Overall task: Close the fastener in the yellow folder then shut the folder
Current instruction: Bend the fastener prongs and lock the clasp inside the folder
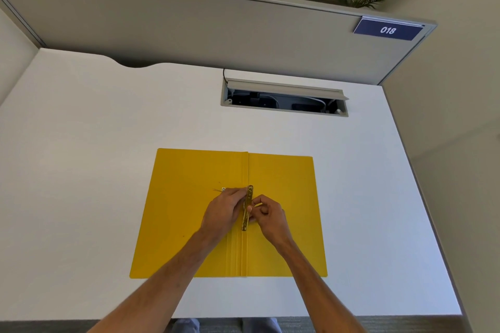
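Observation:
The yellow folder lies open and flat on the white desk, its spine running away from me. A gold metal fastener bar lies along the spine. My left hand rests on the left flap with its fingertips on the bar's left side. My right hand pinches the bar from the right with thumb and forefinger. A thin metal prong with a small silver tip sticks out to the left past my left hand. The middle of the bar is hidden by my fingers.
An open cable hatch is set in the desk behind the folder. A grey partition with a blue "018" sign closes the back. The desk's front edge is close to my body.

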### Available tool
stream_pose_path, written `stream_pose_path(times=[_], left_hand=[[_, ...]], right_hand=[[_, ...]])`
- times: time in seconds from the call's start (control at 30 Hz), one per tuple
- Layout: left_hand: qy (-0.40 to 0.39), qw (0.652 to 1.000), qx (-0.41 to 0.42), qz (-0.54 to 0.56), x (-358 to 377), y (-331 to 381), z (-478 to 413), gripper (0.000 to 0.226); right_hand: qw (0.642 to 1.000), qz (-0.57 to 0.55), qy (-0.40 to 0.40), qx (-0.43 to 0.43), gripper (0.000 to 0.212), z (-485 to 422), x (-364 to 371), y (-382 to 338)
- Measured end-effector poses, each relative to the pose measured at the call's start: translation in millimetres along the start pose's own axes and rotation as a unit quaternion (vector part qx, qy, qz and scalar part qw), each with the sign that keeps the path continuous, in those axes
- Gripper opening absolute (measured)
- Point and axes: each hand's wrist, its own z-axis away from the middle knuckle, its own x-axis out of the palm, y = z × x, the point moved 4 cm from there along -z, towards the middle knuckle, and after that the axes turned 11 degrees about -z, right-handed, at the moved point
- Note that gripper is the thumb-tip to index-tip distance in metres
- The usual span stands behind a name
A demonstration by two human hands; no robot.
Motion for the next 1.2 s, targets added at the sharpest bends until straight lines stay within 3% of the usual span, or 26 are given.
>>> stream_pose_path(times=[0.2,0.47,0.7,0.83,1.0,1.2], left_hand=[[0.001,1.0,-0.013,0.021,-1.7,-1.1,2.5,0.036],[-0.017,0.993,-0.054,0.103,-6.2,0.9,7.8,0.06],[0.058,0.993,-0.082,0.064,-12.2,-12.3,23.0,0.049],[0.052,0.997,-0.052,0.027,-12.7,-22.1,32.3,0.035],[-0.004,0.997,0.042,-0.07,-2.0,-31.9,38.0,0.057],[-0.024,0.987,0.117,-0.107,2.8,-28.6,35.0,0.059]], right_hand=[[1.0,0.009,0.015,0.007,0.007,-0.8,0.7,0.1],[0.997,0.071,0.027,0.007,0.008,-16.2,1.3,7.2],[0.982,0.185,0.031,0.007,0.012,-22.2,6.0,-2.0],[0.972,0.232,0.031,0.003,0.009,-22.7,10.1,-6.6],[0.956,0.29,0.047,-0.01,0.009,-20.3,11.4,-10.6],[0.954,0.291,0.072,-0.009,0.017,-18.6,6.4,-10.0]])
